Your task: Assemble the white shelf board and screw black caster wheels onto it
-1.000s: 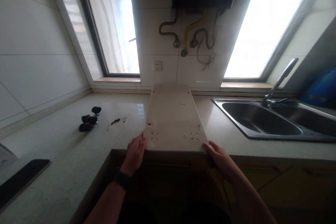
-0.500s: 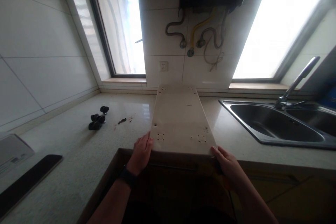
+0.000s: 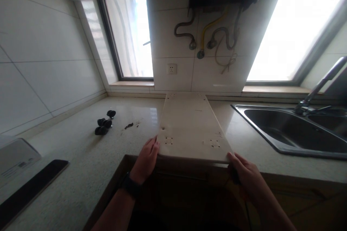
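A flat off-white board (image 3: pixel 191 126) with small screw holes near its corners lies across the countertop, its far end by the tiled wall. My left hand (image 3: pixel 146 160) grips its near left corner, fingers closed along the side edge. At the near right corner my right hand (image 3: pixel 244 171) is closed on the board, thumb on top. Something dark shows under the right palm, too shadowed to name. The board's near edge lies over the counter's front, above a dark recess.
Several small black-topped pieces (image 3: pixel 104 122) and dark debris (image 3: pixel 129 126) lie left of the board. A long dark strip (image 3: pixel 32 187) and a white box (image 3: pixel 18 158) are further left. A steel sink (image 3: pixel 284 126) with a faucet (image 3: pixel 314 94) is at right. Hoses (image 3: pixel 184 34) hang from the wall.
The view has shifted slightly left, so everything appears further right. The board's far end sits a little lower against the wall. Both hands keep their grip on the near corners.
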A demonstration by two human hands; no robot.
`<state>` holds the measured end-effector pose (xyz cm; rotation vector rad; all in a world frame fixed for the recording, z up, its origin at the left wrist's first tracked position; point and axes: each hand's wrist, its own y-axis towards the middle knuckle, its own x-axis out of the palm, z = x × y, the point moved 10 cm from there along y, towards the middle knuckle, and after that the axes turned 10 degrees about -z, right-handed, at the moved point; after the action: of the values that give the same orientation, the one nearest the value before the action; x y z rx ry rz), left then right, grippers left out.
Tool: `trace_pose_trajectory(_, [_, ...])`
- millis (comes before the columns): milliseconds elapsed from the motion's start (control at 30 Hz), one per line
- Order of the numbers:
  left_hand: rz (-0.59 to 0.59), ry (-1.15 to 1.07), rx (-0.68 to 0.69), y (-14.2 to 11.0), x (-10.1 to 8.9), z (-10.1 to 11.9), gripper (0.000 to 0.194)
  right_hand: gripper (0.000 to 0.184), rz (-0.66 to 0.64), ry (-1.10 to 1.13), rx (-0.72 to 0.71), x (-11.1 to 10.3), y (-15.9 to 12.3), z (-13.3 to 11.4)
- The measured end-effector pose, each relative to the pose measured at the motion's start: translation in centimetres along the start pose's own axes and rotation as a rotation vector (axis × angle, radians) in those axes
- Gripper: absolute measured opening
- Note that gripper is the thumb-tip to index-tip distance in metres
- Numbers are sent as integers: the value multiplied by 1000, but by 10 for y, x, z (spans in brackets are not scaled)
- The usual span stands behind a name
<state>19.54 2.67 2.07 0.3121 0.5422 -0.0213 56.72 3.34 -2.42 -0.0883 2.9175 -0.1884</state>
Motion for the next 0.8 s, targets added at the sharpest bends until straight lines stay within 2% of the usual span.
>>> trace_pose_trajectory(300, [1, -74, -83, 6, -9, 4, 47, 58, 30, 14, 3, -7, -3, -12])
trace_pose_trajectory(533, [-54, -74, -90, 11, -8, 6, 52, 53, -114, 44, -13, -3, -6, -21])
trace_pose_trajectory(600, [-71, -80, -127, 13, -13, 1, 57, 55, -113, 71, -14, -14, -13, -28])
trace_pose_trajectory(667, [-102, -100, -212, 18, -23, -8, 66, 63, -72, 72, -17, -36, -22, -38])
trace_pose_trajectory(733, [-127, -148, -322, 24, -38, -18, 74, 54, -6, 49, -56, -64, -30, -55])
trace_pose_trajectory(800, [-80, -184, -353, 35, -65, -20, 73, 40, 80, 92, -196, -95, -38, -84])
